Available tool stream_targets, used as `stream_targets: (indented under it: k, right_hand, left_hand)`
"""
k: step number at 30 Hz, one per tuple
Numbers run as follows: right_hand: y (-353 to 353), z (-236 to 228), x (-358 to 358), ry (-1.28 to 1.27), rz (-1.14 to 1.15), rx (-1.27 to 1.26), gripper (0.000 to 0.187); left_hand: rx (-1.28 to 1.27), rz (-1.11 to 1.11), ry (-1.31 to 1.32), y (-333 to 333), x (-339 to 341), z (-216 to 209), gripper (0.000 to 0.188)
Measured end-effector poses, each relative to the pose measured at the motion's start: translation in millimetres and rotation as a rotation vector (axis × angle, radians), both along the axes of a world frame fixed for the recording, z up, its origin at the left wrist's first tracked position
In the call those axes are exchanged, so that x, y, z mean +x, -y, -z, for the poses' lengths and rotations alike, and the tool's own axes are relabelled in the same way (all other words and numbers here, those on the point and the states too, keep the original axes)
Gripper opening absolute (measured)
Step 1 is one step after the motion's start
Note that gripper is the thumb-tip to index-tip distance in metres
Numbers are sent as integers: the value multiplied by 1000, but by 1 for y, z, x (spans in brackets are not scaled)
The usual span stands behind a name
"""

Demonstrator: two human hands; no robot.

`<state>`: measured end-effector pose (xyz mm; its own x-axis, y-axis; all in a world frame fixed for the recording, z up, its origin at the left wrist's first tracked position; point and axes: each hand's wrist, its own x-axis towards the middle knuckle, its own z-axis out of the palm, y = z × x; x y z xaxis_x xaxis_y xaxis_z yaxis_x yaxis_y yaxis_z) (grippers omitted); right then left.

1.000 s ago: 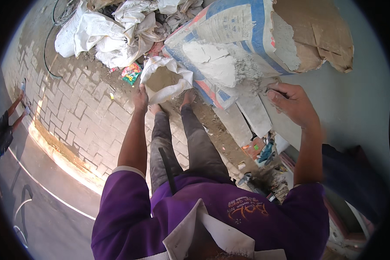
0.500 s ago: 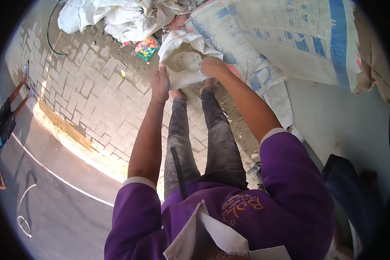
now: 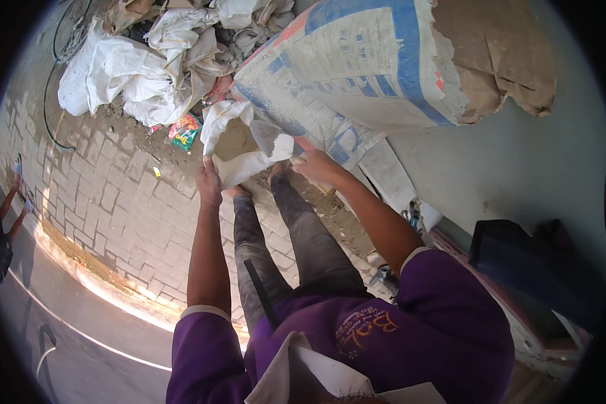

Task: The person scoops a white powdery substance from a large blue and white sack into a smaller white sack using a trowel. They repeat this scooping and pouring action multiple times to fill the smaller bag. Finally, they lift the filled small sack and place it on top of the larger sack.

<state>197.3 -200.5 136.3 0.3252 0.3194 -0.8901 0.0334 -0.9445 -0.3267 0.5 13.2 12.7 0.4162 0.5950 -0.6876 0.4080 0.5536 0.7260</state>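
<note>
A small white sack with brownish powder inside hangs open in front of my legs. My left hand grips its left rim. My right hand grips its right rim, next to a big torn paper bag printed in blue and white. The sack's mouth is held apart between both hands, above my dusty feet on the paving.
Crumpled white sacks and a small colourful wrapper lie beyond on the brick paving. A grey wall is on my right, with a dark blue object at its foot. Another person stands at far left by the road.
My right hand came off the big torn bag and took the small sack's right rim. Both hands now hold the sack open, a little lower in view.
</note>
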Motion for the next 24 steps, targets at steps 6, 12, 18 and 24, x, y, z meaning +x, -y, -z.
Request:
stream_targets:
  k: [6,12,18,24]
  right_hand:
    - [65,-224,20,14,77,148,44]
    - [121,-407,76,671,96,197,38]
    - [95,-369,191,1104,-431,-432,19]
    - [79,-329,217,959,-598,-500,19]
  left_hand:
    - [34,262,-135,2,9,20,56]
    - [82,367,-225,-10,12,22,67]
    - [77,333,-205,-8,15,8,67]
    - [204,385,-239,-9,-4,17,64]
